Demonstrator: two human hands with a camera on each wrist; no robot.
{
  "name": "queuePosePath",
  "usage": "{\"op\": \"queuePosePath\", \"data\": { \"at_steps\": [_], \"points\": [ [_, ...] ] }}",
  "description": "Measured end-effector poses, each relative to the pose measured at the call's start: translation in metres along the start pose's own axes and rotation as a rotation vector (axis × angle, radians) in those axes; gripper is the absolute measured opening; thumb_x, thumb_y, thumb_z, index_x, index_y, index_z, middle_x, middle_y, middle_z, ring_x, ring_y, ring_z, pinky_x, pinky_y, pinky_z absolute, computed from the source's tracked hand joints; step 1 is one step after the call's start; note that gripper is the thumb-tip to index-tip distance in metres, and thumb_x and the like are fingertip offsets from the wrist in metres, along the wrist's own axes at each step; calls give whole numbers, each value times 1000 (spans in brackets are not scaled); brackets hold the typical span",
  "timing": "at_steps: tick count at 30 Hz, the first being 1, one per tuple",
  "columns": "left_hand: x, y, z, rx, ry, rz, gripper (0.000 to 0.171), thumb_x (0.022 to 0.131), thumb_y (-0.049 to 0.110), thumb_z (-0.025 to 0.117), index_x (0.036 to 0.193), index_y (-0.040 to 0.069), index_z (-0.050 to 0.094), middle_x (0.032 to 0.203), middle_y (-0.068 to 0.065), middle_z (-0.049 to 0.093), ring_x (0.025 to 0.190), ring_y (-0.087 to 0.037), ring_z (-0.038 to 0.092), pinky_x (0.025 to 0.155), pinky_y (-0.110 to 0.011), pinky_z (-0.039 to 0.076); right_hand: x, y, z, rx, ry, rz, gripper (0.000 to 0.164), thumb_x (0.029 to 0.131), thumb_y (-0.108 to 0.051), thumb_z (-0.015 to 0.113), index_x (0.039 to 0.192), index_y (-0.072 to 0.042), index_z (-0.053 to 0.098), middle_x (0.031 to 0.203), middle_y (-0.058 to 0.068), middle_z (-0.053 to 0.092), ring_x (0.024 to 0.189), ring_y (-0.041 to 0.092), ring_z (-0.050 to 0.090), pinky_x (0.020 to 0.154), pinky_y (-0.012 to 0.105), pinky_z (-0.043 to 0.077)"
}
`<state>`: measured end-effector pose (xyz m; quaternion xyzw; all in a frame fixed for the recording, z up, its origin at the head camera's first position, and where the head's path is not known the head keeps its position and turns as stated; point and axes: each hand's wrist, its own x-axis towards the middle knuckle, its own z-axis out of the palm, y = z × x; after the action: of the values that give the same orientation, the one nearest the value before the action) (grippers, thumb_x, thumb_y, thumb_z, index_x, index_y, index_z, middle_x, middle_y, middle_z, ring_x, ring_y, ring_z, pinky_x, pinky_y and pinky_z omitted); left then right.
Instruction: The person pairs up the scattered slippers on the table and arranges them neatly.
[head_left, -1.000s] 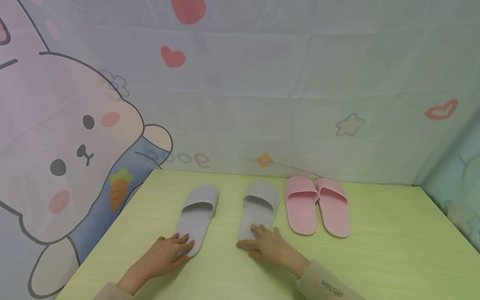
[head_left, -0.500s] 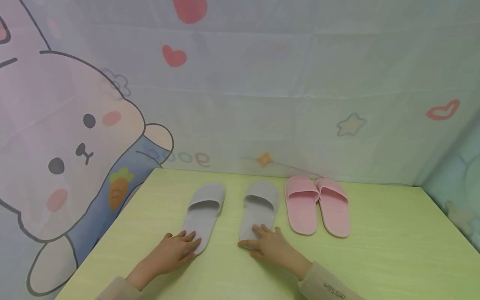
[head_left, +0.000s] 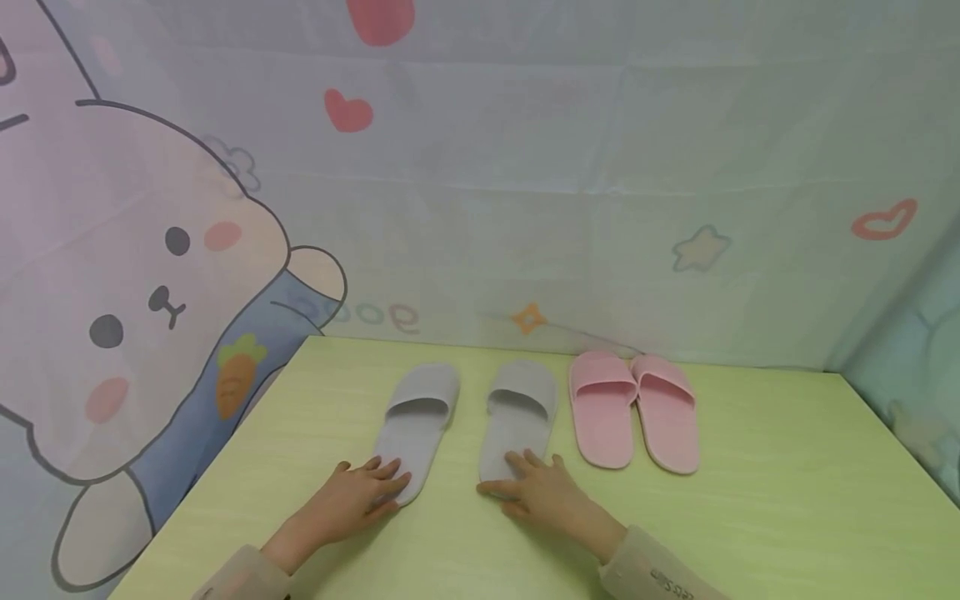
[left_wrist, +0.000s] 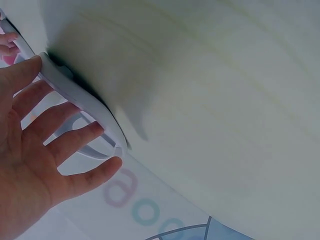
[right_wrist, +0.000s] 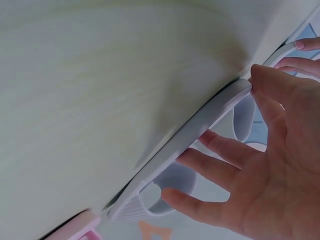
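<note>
Two grey open-toed slippers lie side by side in the head view, toes toward the wall: the left grey slipper (head_left: 420,429) and the right grey slipper (head_left: 517,429), a narrow gap between them. My left hand (head_left: 351,502) rests its spread fingertips on the heel end of the left one; in the left wrist view its thumb touches the slipper's edge. At the heel of the other, my right hand (head_left: 551,498) has its fingers on the insole. The right wrist view shows that thumb against the heel edge of the sole (right_wrist: 190,132).
Beside the right grey slipper stands a pink pair, one pink slipper (head_left: 603,425) touching another pink slipper (head_left: 666,421). All lie on a yellow-green table (head_left: 787,483). A printed cloth (head_left: 480,233) with a cartoon rabbit (head_left: 150,275) hangs behind the table.
My left hand has moved to the right, sliding the left grey slipper closer to the right one. The right hand, its slipper and the pink pair have stayed about where they were.
</note>
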<state>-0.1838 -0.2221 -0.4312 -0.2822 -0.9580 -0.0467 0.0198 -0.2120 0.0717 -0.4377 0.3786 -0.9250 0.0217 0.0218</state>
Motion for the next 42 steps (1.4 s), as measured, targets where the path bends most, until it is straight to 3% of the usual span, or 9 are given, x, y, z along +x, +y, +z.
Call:
{"op": "queuePosePath", "data": {
  "at_steps": [26,42],
  "points": [
    [32,13,1,52,1,73,36,87,28,54,119,13,58,124,-15,55,109,-40,53,79,-62,41,-6,5,1,78,-7,33,36,86,-33,53,121,-38,51,134,16,44,120,45,41,85,67,34],
    [44,21,4,102,-13,60,37,87,31,53,120,15,57,124,-13,55,108,-38,54,79,-60,42,-9,7,-1,146,-32,66,35,86,-30,54,121,-35,52,136,17,41,122,46,38,84,71,31]
  ]
}}
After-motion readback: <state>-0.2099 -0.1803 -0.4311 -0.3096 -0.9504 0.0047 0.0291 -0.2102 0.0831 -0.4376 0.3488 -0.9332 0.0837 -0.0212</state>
